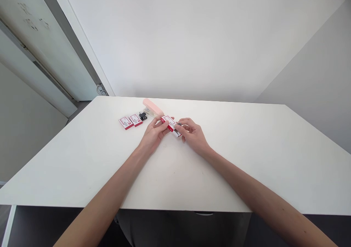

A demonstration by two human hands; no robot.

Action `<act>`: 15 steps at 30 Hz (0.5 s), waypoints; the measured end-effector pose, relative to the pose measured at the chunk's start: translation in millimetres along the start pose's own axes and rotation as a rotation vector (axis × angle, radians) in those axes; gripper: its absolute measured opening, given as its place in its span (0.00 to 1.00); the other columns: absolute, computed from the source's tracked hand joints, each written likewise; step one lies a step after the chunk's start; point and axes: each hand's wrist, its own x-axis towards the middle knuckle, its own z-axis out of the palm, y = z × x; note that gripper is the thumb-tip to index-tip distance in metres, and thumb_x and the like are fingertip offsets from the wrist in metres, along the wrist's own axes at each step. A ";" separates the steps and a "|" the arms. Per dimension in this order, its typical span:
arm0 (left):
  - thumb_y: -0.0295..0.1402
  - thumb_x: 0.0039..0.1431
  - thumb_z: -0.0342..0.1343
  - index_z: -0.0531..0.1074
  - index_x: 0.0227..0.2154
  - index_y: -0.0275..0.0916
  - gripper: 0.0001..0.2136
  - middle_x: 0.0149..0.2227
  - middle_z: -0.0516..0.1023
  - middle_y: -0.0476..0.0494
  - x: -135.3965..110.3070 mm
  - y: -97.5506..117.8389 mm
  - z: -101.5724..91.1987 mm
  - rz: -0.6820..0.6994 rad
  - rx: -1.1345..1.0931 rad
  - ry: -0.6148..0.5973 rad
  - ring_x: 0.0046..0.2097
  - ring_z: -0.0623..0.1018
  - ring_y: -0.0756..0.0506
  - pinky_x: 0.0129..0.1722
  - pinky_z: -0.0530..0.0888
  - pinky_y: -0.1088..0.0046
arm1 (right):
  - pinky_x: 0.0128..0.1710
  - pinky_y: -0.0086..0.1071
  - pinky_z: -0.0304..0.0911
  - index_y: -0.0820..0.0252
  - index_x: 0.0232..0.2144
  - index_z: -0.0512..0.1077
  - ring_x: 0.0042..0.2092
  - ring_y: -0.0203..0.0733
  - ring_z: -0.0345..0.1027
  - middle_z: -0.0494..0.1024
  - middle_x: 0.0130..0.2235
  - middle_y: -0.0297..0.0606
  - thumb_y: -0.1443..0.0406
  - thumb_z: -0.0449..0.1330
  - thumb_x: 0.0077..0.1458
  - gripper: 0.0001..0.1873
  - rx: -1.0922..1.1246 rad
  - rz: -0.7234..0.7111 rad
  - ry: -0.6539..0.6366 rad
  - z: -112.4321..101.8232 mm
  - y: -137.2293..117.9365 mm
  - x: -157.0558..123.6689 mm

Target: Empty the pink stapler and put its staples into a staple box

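My left hand (153, 133) and my right hand (192, 134) meet over the middle of a white table (246, 148). Between them they hold a small red and white box (169, 124), fingers of both hands pinched on it. The right fingers grip the box's near end, where something dark and small shows. A pink stapler (152, 108) lies just behind the hands.
Two more red and white boxes (130, 121) lie side by side to the left of the stapler, with a small black object (143, 116) beside them. A white wall stands behind the table and a door frame at the far left.
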 end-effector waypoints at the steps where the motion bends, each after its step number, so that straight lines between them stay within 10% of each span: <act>1: 0.33 0.58 0.72 0.76 0.45 0.38 0.15 0.54 0.83 0.37 -0.2 -0.2 -0.2 -0.004 0.002 -0.009 0.54 0.82 0.39 0.63 0.72 0.52 | 0.21 0.29 0.65 0.52 0.37 0.83 0.32 0.33 0.68 0.72 0.48 0.37 0.49 0.72 0.56 0.15 -0.014 -0.007 0.004 0.1 0.2 0.1; 15: 0.32 0.56 0.74 0.76 0.46 0.39 0.17 0.58 0.82 0.38 -2.4 3.7 1.9 0.016 -0.052 0.043 0.59 0.81 0.38 0.68 0.69 0.51 | 0.26 0.32 0.66 0.51 0.51 0.75 0.30 0.34 0.70 0.77 0.46 0.37 0.43 0.65 0.61 0.25 0.022 0.128 -0.066 -0.7 -14.0 -1.1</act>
